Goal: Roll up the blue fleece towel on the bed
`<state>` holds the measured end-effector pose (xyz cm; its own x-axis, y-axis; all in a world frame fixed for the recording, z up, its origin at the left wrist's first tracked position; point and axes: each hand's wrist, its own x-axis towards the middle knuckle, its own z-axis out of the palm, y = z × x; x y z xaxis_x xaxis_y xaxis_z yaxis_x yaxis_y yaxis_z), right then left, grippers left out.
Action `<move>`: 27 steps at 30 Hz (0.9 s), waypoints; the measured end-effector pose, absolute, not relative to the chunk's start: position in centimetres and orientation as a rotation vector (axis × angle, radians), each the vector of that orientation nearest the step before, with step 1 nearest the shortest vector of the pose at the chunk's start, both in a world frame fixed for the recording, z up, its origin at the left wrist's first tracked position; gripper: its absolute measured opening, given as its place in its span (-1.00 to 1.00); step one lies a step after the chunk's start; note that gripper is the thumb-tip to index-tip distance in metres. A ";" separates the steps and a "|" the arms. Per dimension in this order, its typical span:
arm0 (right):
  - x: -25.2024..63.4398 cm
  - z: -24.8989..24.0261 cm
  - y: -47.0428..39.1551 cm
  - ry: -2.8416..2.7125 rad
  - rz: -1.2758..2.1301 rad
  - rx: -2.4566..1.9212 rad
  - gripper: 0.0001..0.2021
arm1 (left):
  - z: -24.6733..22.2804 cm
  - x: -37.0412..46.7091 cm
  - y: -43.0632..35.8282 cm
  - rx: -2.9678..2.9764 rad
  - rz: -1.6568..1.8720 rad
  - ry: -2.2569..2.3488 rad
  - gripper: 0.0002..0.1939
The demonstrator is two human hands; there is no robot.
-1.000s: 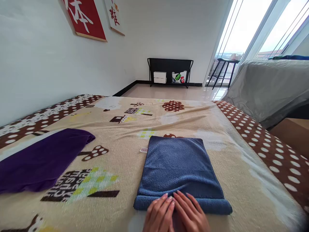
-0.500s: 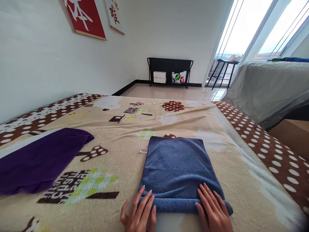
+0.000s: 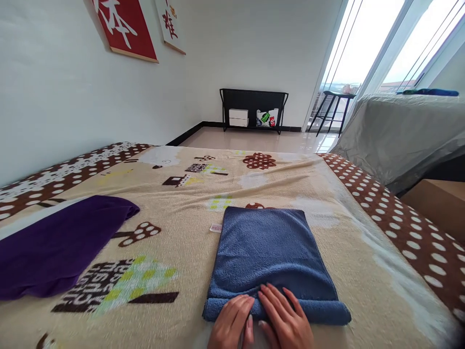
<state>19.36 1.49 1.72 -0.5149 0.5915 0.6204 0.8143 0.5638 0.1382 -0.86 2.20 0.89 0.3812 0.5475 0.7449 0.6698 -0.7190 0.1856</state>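
Blue towel (image 3: 271, 257) lies mid-bed on the patterned blanket (image 3: 189, 194); my left hand (image 3: 230, 325) and right hand (image 3: 283, 322) press flat on its rolled near edge, fingers together, gripping nothing; its small label (image 3: 215, 228) I can't read; purple cloth (image 3: 61, 245) sits well left; red wall banner (image 3: 125, 26) beyond.

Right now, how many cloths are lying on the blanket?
2. A blue terry towel sits centre-near, both hands on its rolled near edge; a purple cloth lies at the left, partly cut off by the frame.
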 end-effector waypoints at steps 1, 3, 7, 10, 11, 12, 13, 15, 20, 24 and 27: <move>20.3 1.6 1.2 -2.277 -0.597 -1.207 -0.61 | 0.9 -1.3 2.1 -2.481 -1.222 -1.119 -0.68; 22.6 1.2 0.7 -2.237 -0.634 -1.364 -0.57 | 1.0 -2.6 1.8 -2.484 -1.113 -1.126 -0.69; 26.6 0.4 -0.3 -2.132 -0.660 -1.527 -0.53 | 1.4 -5.4 1.0 -2.393 -0.912 -1.250 -0.68; 26.4 0.5 -0.3 -2.068 -0.662 -1.521 -0.56 | 1.6 -5.0 0.7 -2.238 -0.890 -1.353 -0.72; 25.6 0.6 -0.1 -2.074 -0.651 -1.469 -0.59 | 1.6 -4.1 0.7 -2.236 -0.885 -1.346 -0.73; 24.4 0.8 0.1 -2.102 -0.628 -1.384 -0.63 | 1.6 -3.0 0.8 -2.266 -0.888 -1.303 -0.72; 23.1 1.0 0.4 -2.144 -0.593 -1.281 -0.64 | 1.6 -1.8 1.0 -2.315 -0.902 -1.232 -0.71; 20.8 1.3 1.1 -2.226 -0.518 -1.119 -0.63 | 1.4 0.4 1.6 -2.418 -0.920 -1.087 -0.66; 22.2 0.5 1.3 -2.213 -0.566 -1.353 -0.58 | 0.8 -1.5 2.5 -2.358 -0.702 -1.143 -0.58; 27.6 -0.6 0.1 -2.079 -0.668 -1.572 -0.49 | 1.0 -5.8 2.2 -2.190 -0.624 -1.386 -0.54; 27.6 -0.8 -0.4 -2.002 -0.688 -1.602 -0.53 | 2.0 -4.8 2.0 -2.109 -0.669 -1.442 -0.59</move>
<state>27.59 -0.40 -0.80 -0.1976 0.7360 0.6475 0.9785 0.1873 0.0858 -4.80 2.03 2.01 0.3199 0.6969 0.6418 0.9402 -0.3173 -0.1241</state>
